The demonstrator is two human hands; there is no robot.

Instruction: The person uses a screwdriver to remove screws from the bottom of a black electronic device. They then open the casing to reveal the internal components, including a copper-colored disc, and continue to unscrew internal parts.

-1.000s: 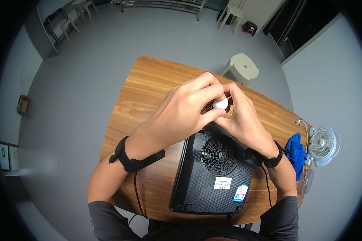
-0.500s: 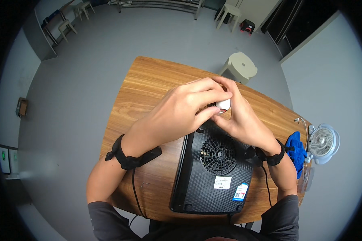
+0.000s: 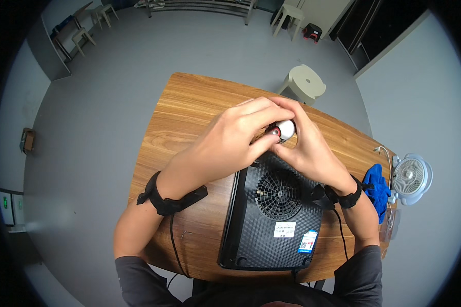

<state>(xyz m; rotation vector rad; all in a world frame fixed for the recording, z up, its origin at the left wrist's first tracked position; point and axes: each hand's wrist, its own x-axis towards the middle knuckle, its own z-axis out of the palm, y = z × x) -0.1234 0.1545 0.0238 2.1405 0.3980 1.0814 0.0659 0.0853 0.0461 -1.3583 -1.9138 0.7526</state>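
Note:
A black flat appliance, like an induction cooktop [image 3: 261,245], lies underside up, its round fan grille [image 3: 279,194] and two labels showing. Over its far edge, my left hand [image 3: 241,128] and my right hand [image 3: 310,146] come together around a small handheld tool with a rounded white end [image 3: 286,129]. A red ring and dark parts show beside the white. My left thumb presses by the red part, fingers curled over the top. My right fingers and thumb wrap the far and right sides. The tool's lower part is hidden by my hands.
The cooktop rests on a wooden table [image 3: 189,107]. Small thin metal pieces [image 3: 186,234] lie left of it. At the right edge are a blue cloth [image 3: 376,192], a small light-blue fan [image 3: 409,175] and clear plastic [image 3: 392,225]. A stool [image 3: 306,84] stands beyond. Cables run from both wristbands.
The tool has turned or tilted in my hands: more of its white end and the red ring now show. My left fingers have shifted slightly on it. The cooktop stays put.

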